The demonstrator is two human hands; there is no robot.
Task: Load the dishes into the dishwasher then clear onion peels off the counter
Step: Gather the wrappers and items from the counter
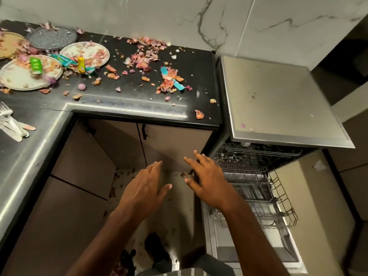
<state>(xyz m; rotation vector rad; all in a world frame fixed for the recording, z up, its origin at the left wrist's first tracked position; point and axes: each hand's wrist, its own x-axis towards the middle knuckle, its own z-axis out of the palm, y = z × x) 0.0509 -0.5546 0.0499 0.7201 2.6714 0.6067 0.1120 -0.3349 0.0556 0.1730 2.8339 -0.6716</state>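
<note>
Onion peels (145,56) lie scattered over the black counter (123,92). At the counter's far left stand several dirty plates: two white ones (18,77) (87,49) strewn with peels and wrappers, a grey one (51,37) and a tan one (8,44). The dishwasher (278,100) at the right has its door down and its wire lower rack (256,182) pulled out and bare. My left hand (145,188) hovers open in front of the cabinets. My right hand (209,180) is open at the rack's left edge, fingers spread, holding nothing.
Forks and a knife (12,124) lie on the steel counter at the left edge. Blue wrapper scraps (173,78) sit among the peels. Brown cabinet doors (171,148) stand below the counter. Peels also litter the floor (179,196) near my feet.
</note>
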